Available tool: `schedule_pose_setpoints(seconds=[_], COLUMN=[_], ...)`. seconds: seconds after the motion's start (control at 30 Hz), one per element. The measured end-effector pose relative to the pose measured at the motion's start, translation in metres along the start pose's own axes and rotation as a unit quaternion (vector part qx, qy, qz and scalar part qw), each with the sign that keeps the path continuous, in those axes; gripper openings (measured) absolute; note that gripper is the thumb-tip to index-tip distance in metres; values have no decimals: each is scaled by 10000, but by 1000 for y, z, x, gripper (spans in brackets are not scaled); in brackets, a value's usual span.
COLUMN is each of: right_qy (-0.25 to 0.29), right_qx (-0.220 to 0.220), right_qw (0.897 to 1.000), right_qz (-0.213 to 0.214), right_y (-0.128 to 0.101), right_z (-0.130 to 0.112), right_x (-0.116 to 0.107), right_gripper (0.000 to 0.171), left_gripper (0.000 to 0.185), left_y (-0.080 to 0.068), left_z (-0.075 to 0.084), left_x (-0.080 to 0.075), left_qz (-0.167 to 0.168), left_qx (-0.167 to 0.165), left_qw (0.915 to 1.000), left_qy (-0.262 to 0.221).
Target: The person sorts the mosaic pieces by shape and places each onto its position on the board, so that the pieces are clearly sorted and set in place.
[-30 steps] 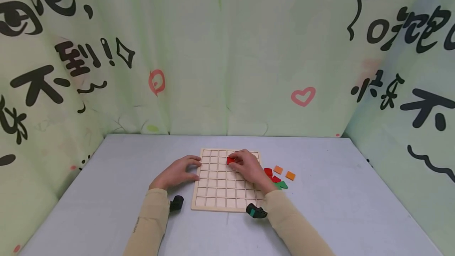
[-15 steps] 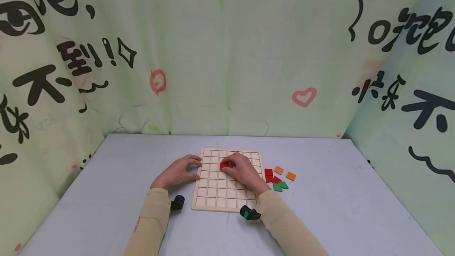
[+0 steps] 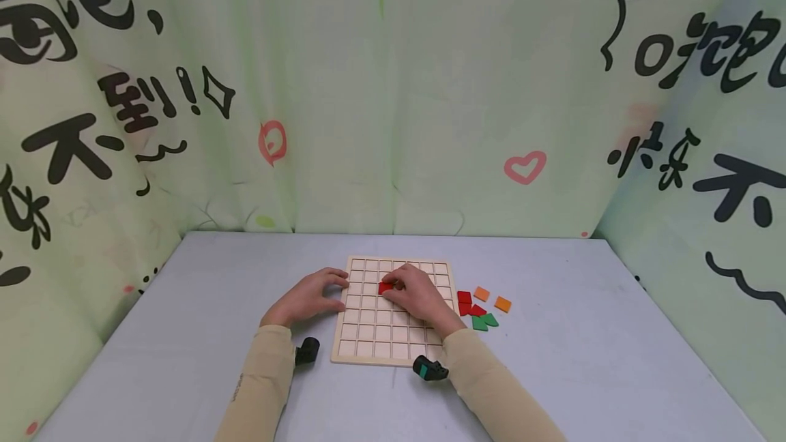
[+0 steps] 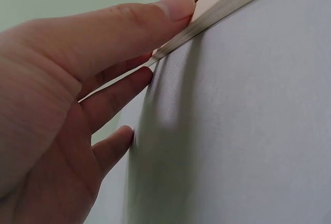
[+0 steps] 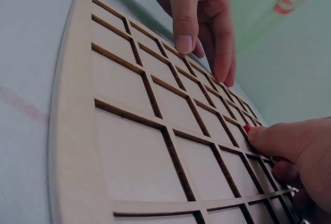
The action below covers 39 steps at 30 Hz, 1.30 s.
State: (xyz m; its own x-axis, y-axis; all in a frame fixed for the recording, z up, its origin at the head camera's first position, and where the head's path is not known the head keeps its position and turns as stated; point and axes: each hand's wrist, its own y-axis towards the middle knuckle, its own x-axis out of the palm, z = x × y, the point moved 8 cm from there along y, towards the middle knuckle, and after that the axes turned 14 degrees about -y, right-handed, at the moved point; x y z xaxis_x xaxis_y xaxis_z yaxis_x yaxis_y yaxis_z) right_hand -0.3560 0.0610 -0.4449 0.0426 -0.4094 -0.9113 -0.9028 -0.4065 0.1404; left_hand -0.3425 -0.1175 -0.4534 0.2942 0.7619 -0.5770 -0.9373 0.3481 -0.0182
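A pale wooden grid board (image 3: 374, 361) with square recesses lies flat on the table. My right hand (image 3: 420, 295) is over its upper middle, pinching a small red tile (image 3: 385, 288) between thumb and fingers at a cell. Only a sliver of that tile shows past the thumb in the right wrist view. At the board's left edge rests my left hand (image 3: 312, 297), fingers spread and relaxed. In the left wrist view its thumb lies on the board's rim (image 4: 227, 14), with other fingertips near the table.
Right of the board lie loose tiles: several red pieces (image 3: 464, 297), two orange squares (image 3: 482, 294) and green pieces (image 3: 479, 324). The white table (image 3: 552, 360) is enclosed by printed curtains (image 3: 454, 87) at back and sides.
My right hand has carried the red tile left and slightly nearer across the board, then almost stopped in the last half second. The left hand stays at the board's edge.
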Motion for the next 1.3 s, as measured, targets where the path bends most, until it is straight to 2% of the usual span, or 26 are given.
schedule_pose_setpoints(seconds=[0.23, 0.67, 1.1, 1.3], right_qy=[-33, -114, -14, -53], right_qx=[-24, -44, 84, 77], right_qw=[9999, 9999, 9999, 9999], right_qz=[103, 50, 119, 135], right_y=[-1, -1, -2, -2], right_z=[-2, -2, 1, 0], right_x=[-1, -1, 0, 0], right_gripper=[24, 24, 25, 24], left_gripper=[41, 41, 42, 41], left_y=[0, 1, 1, 1], left_z=[-1, -4, -3, -2], left_x=[0, 1, 0, 0], left_qz=[-20, 9, -31, -2], left_qx=[-52, -94, -144, -82], left_qw=[10000, 10000, 9999, 10000], left_qy=[-32, -30, -39, -8])
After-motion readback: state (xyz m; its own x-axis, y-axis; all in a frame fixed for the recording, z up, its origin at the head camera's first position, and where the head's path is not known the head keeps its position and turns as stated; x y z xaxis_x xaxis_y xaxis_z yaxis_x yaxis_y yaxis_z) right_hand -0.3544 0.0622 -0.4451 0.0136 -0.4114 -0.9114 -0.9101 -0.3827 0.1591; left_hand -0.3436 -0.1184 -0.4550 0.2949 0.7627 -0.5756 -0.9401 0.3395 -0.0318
